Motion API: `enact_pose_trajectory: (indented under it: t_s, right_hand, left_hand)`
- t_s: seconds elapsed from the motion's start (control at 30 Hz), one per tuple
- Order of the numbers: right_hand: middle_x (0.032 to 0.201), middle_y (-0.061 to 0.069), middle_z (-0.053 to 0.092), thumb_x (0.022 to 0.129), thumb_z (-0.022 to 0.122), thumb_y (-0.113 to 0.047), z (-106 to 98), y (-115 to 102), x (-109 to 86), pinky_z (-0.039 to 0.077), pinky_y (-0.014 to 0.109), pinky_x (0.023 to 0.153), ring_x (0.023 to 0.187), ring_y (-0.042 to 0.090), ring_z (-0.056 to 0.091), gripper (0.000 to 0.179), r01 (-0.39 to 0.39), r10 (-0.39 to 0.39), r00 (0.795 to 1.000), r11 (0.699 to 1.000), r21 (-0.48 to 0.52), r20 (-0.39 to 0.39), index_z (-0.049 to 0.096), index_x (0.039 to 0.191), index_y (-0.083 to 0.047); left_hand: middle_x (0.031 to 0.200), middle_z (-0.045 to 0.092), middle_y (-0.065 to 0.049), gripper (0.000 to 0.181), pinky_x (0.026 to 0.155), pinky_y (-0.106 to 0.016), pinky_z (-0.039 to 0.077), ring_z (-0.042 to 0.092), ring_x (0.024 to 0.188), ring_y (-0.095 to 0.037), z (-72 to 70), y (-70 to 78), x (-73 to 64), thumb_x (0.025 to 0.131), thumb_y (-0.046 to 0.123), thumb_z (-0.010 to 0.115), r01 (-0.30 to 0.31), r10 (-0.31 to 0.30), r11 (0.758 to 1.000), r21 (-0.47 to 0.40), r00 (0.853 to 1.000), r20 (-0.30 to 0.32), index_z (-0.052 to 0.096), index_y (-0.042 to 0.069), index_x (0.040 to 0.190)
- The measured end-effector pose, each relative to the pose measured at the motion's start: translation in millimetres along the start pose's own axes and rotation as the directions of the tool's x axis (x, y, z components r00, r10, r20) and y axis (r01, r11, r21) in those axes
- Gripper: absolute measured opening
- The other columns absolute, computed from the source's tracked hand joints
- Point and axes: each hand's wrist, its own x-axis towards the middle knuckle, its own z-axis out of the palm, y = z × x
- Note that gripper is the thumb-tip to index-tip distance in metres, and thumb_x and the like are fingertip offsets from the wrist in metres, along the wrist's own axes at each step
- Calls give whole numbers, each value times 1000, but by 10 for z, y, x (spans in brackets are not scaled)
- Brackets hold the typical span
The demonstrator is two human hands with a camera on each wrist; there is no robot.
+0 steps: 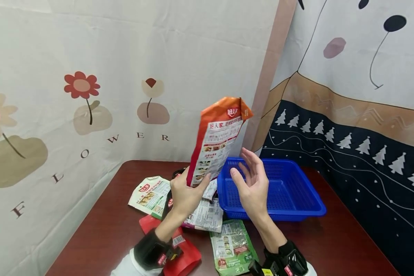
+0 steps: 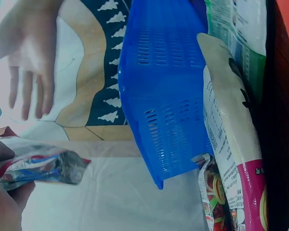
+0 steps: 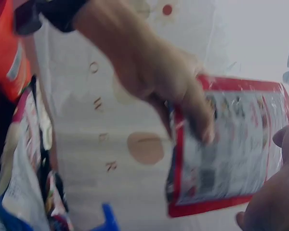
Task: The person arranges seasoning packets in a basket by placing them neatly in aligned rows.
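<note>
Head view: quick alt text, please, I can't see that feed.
A person's left hand holds up an orange-topped packet. The right hand, holding nothing, is raised beside it, with a blue basket behind. More packets lie on the brown table.

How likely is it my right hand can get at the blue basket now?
Probably yes: your right hand looks empty and the blue basket beyond it is uncovered; the packet in your left hand seems off to one side.

“FLOWER” backdrop (image 1: 124, 80), “好人家” packet (image 1: 216, 142)
</note>
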Motion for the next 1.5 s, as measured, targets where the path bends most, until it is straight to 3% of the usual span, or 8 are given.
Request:
enact_pose_trajectory:
  t_s: [0.2, 0.4, 0.7, 0.9, 1.1, 1.27, 1.4, 1.5]
  right_hand:
    - [180, 16, 39, 106, 66, 6, 69, -188, -72, 50, 28, 127, 168, 40, 41, 76, -67, 61, 995, 995, 71, 82, 33, 173, -5]
    - [174, 12, 42, 110, 59, 2, 80, -319, -117, 57, 24, 118, 161, 28, 53, 74, -117, 99, 988, 979, 165, 115, 28, 177, -9]
    - [154, 6, 56, 121, 48, -18, 89, -431, -134, 65, 34, 108, 137, 18, 70, 55, -227, 223, 973, 909, 350, 54, 27, 172, -15]
    - [158, 7, 53, 122, 47, -20, 113, -402, -114, 65, 36, 108, 139, 19, 71, 55, -242, 287, 957, 870, 430, -43, 25, 172, -25]
    - [161, 11, 53, 121, 47, -12, 110, -337, -82, 65, 39, 109, 144, 24, 69, 55, -174, 252, 960, 878, 447, -121, 28, 171, -24]
    - [162, 11, 53, 120, 48, -8, 85, -292, -30, 66, 43, 109, 146, 28, 66, 56, -109, 208, 962, 886, 451, -176, 31, 171, -24]
    - [161, 11, 54, 120, 49, -7, 52, -270, 19, 66, 42, 109, 148, 29, 64, 56, -67, 176, 961, 895, 442, -211, 32, 171, -23]
    - [159, 11, 54, 120, 50, -8, 23, -259, 52, 66, 41, 109, 147, 29, 64, 55, -52, 165, 958, 903, 425, -234, 32, 170, -22]
  left_hand:
    - [122, 86, -18, 57, 80, -43, 72, 88, 101, -33, 30, -40, -21, 84, -5, 91, -277, 278, 953, 122, 961, 5, 79, 4, 139]
    - [131, 84, -19, 43, 81, -46, 71, 86, 110, -35, 19, -31, -25, 96, 1, 80, -466, 486, 823, 325, 874, 21, 79, 4, 139]
    - [129, 84, -19, 33, 88, -48, 71, 85, 112, -38, 28, 3, 70, 109, -3, 63, -614, 693, 626, 481, 721, 18, 85, 9, 130]
    - [133, 83, -20, 32, 96, -50, 70, 84, 116, -39, 35, 3, 103, 108, -7, 65, -660, 748, 558, 502, 663, 40, 85, 9, 129]
    - [138, 81, -20, 36, 99, -52, 67, 82, 122, -38, 39, 52, 134, 107, -9, 63, -687, 748, 536, 491, 656, 101, 83, 7, 133]
    - [145, 78, -19, 40, 105, -51, 66, 79, 130, -37, 43, 52, 124, 106, -8, 63, -698, 720, 545, 465, 673, 166, 80, 7, 139]
    - [154, 72, -19, 52, 115, -49, 61, 73, 141, -37, 22, 5, 108, 99, -8, 68, -699, 652, 598, 393, 709, 268, 75, 9, 147]
    - [161, 67, -19, 64, 124, -51, 55, 66, 150, -39, -8, -21, 104, 90, -2, 80, -682, 589, 665, 304, 730, 348, 70, 9, 152]
